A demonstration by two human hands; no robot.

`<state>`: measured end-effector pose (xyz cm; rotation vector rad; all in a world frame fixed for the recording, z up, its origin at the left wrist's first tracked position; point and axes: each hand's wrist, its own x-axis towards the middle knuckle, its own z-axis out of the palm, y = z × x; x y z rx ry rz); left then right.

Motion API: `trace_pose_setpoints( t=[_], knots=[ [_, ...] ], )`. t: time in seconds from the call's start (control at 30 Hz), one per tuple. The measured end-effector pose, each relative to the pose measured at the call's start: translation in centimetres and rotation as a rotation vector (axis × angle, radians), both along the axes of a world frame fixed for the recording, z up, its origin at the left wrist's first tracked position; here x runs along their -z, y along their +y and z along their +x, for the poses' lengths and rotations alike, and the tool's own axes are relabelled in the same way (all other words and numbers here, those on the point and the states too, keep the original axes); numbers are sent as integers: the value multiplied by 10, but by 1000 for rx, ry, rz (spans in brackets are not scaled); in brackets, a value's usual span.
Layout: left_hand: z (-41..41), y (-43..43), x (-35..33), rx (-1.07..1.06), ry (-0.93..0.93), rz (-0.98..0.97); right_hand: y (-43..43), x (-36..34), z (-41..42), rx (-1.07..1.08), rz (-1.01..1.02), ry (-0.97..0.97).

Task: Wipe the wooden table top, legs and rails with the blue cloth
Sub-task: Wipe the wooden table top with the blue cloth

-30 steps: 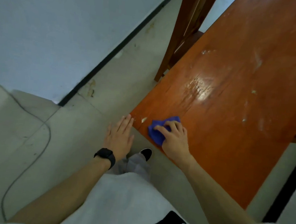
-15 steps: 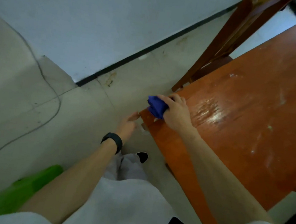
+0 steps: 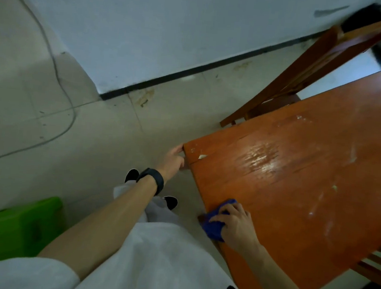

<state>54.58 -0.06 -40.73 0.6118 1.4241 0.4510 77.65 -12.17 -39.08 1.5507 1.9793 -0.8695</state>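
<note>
Two hands are on the wooden table (image 3: pixel 295 201), both at the edge nearest the person. The right hand (image 3: pixel 235 226) presses the blue cloth (image 3: pixel 213 228) against that long edge, a short way in from the corner; its fingers are curled and bunched over the cloth, which is crumpled and folds over the lip of the top. The left hand (image 3: pixel 171 159) holds the table's corner, thumb against the end edge and fingers curled round the side below the top, their tips hidden. A black wristband (image 3: pixel 152 182) sits on the left wrist. The table top carries pale flecks and smears, and a glossy patch (image 3: pixel 262 158) lies near the corner. A wooden chair (image 3: pixel 303 71) stands at the far side of the table, tilted in this view. A green plastic object (image 3: pixel 14 227) lies on the tiled floor at lower left, and a grey cable (image 3: pixel 70 114) trails across the floor near the wall. Two black shoe tips (image 3: pixel 131 176) show below the left forearm.
</note>
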Motion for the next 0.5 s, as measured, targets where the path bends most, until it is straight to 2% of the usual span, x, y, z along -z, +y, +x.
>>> trace_pose_setpoints(
  t=[0.07, 0.2, 0.27, 0.33, 0.4, 0.5],
  knots=[
    [3, -3, 0, -4, -5, 10, 28, -5, -15, 30, 46, 35],
    [1, -7, 7, 53, 20, 45, 89, 0, -70, 18, 344, 107],
    [1, -5, 9, 53, -12, 67, 94, 11, -87, -11, 342, 54],
    [3, -5, 6, 87, 51, 81, 72, 21, -78, 3, 345, 66],
    [5, -8, 8, 203, 259, 130, 29, 29, -45, 33, 338, 120],
    [7, -16, 13, 677, 691, 418, -56, 31, 9, 105, 264, 98]
  ],
)
